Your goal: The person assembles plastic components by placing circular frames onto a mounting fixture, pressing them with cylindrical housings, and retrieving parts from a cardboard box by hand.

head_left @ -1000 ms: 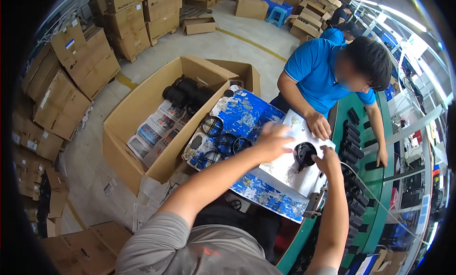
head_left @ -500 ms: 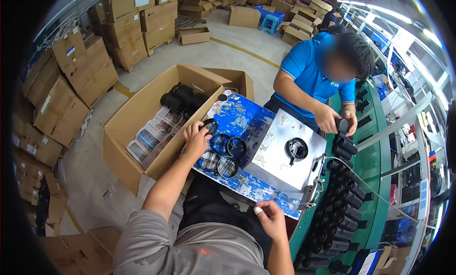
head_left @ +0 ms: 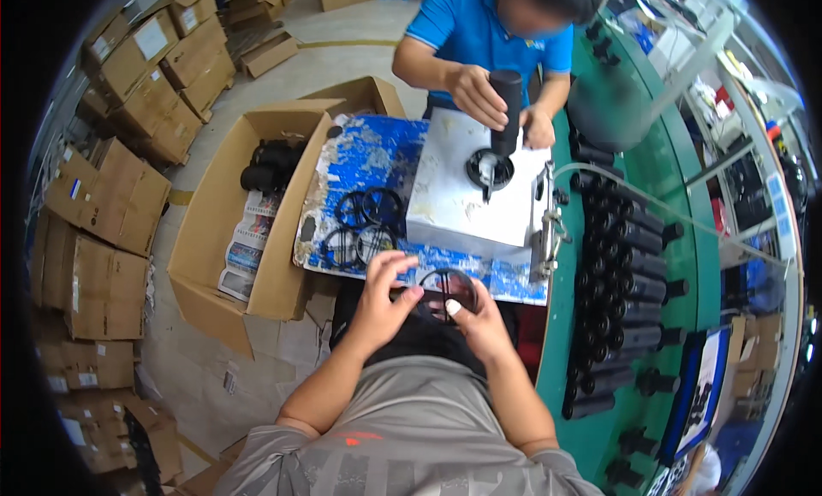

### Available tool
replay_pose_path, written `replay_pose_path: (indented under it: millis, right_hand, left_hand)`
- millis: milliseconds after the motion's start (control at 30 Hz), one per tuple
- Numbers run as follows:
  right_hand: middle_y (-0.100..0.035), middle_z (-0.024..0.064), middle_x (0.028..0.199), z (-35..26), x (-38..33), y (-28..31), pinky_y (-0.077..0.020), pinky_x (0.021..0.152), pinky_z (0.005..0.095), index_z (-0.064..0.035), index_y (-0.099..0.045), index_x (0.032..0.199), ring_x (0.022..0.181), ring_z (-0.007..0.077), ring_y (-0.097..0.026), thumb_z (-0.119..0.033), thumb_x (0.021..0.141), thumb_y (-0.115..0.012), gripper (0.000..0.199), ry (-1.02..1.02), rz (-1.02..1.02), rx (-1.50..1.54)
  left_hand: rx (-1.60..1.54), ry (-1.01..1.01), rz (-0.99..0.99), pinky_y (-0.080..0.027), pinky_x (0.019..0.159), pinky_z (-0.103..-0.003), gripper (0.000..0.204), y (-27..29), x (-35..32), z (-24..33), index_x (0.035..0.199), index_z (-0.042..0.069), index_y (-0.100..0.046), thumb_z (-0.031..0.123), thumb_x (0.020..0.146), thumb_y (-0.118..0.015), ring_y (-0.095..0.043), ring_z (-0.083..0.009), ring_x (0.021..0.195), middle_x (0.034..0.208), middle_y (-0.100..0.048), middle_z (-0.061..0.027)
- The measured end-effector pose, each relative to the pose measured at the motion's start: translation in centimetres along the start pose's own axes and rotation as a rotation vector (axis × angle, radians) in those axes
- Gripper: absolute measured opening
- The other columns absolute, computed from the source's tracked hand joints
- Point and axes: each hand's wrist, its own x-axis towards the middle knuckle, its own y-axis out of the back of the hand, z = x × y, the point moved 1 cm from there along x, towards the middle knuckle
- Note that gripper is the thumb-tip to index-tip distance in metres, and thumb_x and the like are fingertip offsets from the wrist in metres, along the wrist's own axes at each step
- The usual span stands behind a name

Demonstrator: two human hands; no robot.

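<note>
In front of my lap is a black ring with thin crossbars (head_left: 445, 278). My right hand (head_left: 481, 326) grips it by its right side, the thumb with a white wrap on its tip lying over the rim. To the left of the ring is my left hand (head_left: 384, 306), fingers apart, its thumb tip close to or touching the rim; a dark patch between its thumb and fingers cannot be made out. Several similar black rings (head_left: 383, 207) lie on the worn blue tabletop (head_left: 390, 141) just beyond my hands.
Right of the rings is a metal box (head_left: 445, 205) with a round black fitting (head_left: 490, 172). Across from me a person's hand (head_left: 479, 95) holds a black cylinder (head_left: 506, 111) above it. A cardboard box (head_left: 205, 248) stands left; black cylinders (head_left: 629, 291) line the green bench.
My left hand has come back from the tabletop's left side to my lap. The ring it held is now in my right hand. The co-worker's cylinder has moved over the metal box.
</note>
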Motion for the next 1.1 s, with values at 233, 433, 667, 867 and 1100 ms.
replay_pose_path:
  millis: [233, 433, 667, 867, 1100]
  right_hand:
    - [-0.066, 0.0072, 0.121, -1.5, -1.1, 1.9, -0.0542, 0.098, 0.0319, -0.0016, -0.046, 0.144, 0.108, 0.0145, -0.064, 0.008, 0.096, -0.064, 0.052, -0.057, -0.220, -0.244]
    - [-0.066, 0.0030, 0.111, -0.1, -1.9, 3.5, -0.0533, 0.093, 0.0281, -0.0001, -0.057, 0.134, 0.099, 0.0115, -0.064, 0.007, 0.092, -0.070, 0.045, -0.006, -0.018, -0.234]
    - [-0.068, 0.0004, 0.098, -0.3, -1.1, 3.7, -0.0531, 0.078, 0.0269, 0.0023, -0.063, 0.123, 0.085, 0.0081, -0.061, -0.001, 0.090, -0.077, 0.036, 0.127, 0.167, -0.483]
    - [-0.065, 0.0055, 0.087, -1.1, -0.7, 2.2, -0.0537, 0.068, 0.0314, 0.0003, -0.057, 0.113, 0.077, 0.0141, -0.062, -0.011, 0.083, -0.083, 0.041, 0.236, 0.307, -0.751]
    - [-0.061, 0.0115, 0.082, -1.3, -0.2, 1.5, -0.0529, 0.061, 0.0361, -0.0022, -0.051, 0.110, 0.073, 0.0204, -0.064, -0.018, 0.078, -0.088, 0.051, 0.311, 0.373, -1.022]
  left_hand:
    - [-0.702, 0.462, -0.492, -0.055, 0.096, -0.035, 0.060, -3.0, -0.1, -2.9, 0.140, 0.000, -0.053, 0.007, 0.088, -0.083, -0.065, -0.0186, 0.112, 0.124, -0.066, -0.0103]
    - [-0.722, 0.661, -0.301, -0.058, 0.092, -0.032, 0.050, -5.2, -1.1, -3.0, 0.127, -0.002, -0.058, 0.001, 0.084, -0.084, -0.070, -0.0155, 0.103, 0.111, -0.071, -0.0077]
    - [-0.708, 0.525, -0.200, -0.056, 0.091, -0.029, 0.041, -6.8, -0.4, -2.3, 0.121, -0.001, -0.060, 0.001, 0.086, -0.082, -0.068, -0.0120, 0.100, 0.109, -0.071, -0.0060]
    - [-0.535, 0.378, -0.136, -0.054, 0.095, -0.031, 0.039, -7.1, -0.4, -3.4, 0.126, -0.003, -0.057, 0.003, 0.092, -0.076, -0.065, -0.0141, 0.106, 0.115, -0.067, -0.0084]
    - [-0.044, 0.115, -0.150, -0.048, 0.103, -0.044, 0.048, -6.5, -0.5, -2.7, 0.142, -0.003, -0.039, 0.008, 0.101, -0.062, -0.060, -0.0370, 0.121, 0.132, -0.055, -0.0263]
